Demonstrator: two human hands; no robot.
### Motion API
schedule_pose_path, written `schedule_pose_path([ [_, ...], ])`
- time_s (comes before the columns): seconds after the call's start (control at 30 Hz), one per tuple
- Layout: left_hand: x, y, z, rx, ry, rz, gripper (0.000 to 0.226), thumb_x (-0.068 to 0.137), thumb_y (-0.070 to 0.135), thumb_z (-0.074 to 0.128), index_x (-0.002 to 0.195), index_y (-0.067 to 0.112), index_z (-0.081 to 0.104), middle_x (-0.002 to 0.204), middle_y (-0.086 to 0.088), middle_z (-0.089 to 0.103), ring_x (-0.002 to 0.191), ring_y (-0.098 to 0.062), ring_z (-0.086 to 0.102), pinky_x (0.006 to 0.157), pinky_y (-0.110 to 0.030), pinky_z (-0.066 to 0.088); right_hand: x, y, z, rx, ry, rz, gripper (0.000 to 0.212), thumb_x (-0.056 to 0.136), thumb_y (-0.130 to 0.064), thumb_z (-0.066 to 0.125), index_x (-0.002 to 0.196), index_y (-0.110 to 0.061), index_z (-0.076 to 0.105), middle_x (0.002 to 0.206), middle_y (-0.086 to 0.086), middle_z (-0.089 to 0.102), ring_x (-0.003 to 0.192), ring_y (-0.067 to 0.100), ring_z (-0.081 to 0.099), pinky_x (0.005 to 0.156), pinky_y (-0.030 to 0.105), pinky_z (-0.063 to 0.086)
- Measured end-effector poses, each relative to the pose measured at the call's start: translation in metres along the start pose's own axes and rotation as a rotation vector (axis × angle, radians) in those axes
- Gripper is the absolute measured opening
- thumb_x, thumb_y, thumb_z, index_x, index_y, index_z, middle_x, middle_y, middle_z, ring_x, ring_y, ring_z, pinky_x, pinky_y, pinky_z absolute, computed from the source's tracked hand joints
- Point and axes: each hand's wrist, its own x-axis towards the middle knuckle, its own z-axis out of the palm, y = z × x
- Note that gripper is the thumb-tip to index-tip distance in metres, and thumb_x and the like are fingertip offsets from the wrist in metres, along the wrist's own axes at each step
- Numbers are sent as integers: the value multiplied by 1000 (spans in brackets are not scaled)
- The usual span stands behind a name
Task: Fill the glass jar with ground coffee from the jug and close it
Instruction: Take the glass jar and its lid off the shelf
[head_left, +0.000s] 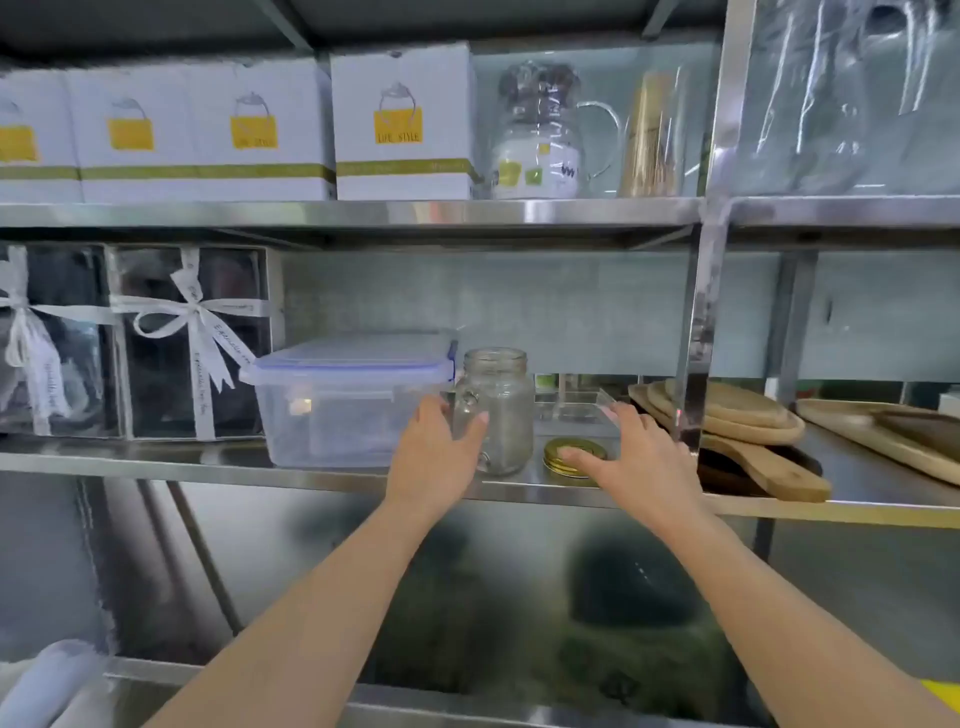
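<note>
The glass jar (497, 410) stands open and empty on the steel shelf (332, 475), between a plastic container (353, 400) and its gold lid (571, 456). The left hand (441, 452) curls around the jar's handle side, touching the glass, though whether the grip is fully closed is hard to tell. The right hand (639, 457) is spread, fingertips resting on the lid. A loose hold could let the jar tip off the shelf edge; sliding the flat lid might push it over the lip. No jug of coffee is identifiable.
</note>
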Motion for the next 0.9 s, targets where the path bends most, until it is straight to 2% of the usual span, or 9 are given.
schedule_pose_path([
  [0.1, 6, -7, 11, 20, 45, 19, 39, 87, 45, 50, 105, 11, 47, 102, -8, 59, 94, -27, 56, 78, -39, 43, 12, 3, 16, 29, 10, 48, 86, 72, -70, 52, 137, -18, 30, 138, 9, 46, 120, 29, 46, 97, 46, 34],
  [0.2, 7, -11, 19, -66, 76, 55, 26, 89, 43, 49, 90, 18, 48, 81, 5, 55, 75, -14, 52, 61, -29, 36, 19, 2, 30, 109, -23, 65, 86, 70, -67, 59, 133, -15, 33, 134, 8, 49, 118, 29, 46, 96, 44, 30],
  [0.27, 10, -13, 21, -118, 108, 66, 20, 90, 40, 50, 84, 21, 48, 76, 9, 53, 70, -6, 50, 60, -28, 35, 22, 3, 39, 121, -11, 70, 87, 67, -67, 62, 131, -13, 34, 131, 6, 52, 117, 28, 48, 96, 43, 31],
  [0.37, 14, -13, 22, -255, 113, 28, 20, 91, 34, 50, 75, 23, 49, 75, 2, 56, 65, -10, 51, 59, -29, 39, 25, 8, 47, 123, 5, 122, 94, 64, -69, 63, 133, -14, 30, 128, 5, 55, 115, 28, 50, 95, 44, 32],
  [0.53, 12, -4, 23, -420, 80, -82, 26, 91, 28, 51, 69, 16, 47, 65, -1, 49, 57, -11, 42, 48, -13, 39, 30, 5, 51, 141, -12, 182, 82, 69, -63, 62, 126, -13, 32, 117, 8, 62, 109, 29, 54, 99, 46, 26],
  [0.6, 10, 1, 22, -460, 29, -182, 30, 91, 29, 50, 66, 14, 46, 60, 0, 45, 54, -12, 38, 53, -19, 37, 29, 1, 50, 166, -3, 173, 76, 70, -57, 66, 123, -13, 33, 113, 7, 63, 106, 28, 56, 100, 47, 25],
  [0.73, 8, 15, 16, -597, -2, -310, 32, 91, 33, 50, 64, 17, 47, 57, 1, 40, 56, -16, 34, 62, -31, 32, 7, -4, 43, 238, 113, 115, 56, 65, -50, 71, 102, -23, 37, 96, -1, 60, 93, 21, 55, 92, 43, 31],
  [0.83, -4, 19, 8, -616, 37, -331, 34, 92, 35, 49, 64, 17, 44, 57, 3, 36, 54, -15, 30, 61, -31, 31, -15, -6, 32, 324, 180, 66, 59, 65, -48, 72, 107, -23, 39, 95, -6, 54, 92, 17, 51, 89, 40, 31],
  [0.9, -15, 19, 1, -631, 63, -322, 34, 91, 34, 50, 63, 18, 45, 55, 3, 37, 53, -14, 31, 58, -29, 30, -29, -7, 21, 359, 182, 57, 61, 66, -48, 73, 110, -22, 40, 98, -6, 54, 94, 15, 49, 94, 42, 29],
])
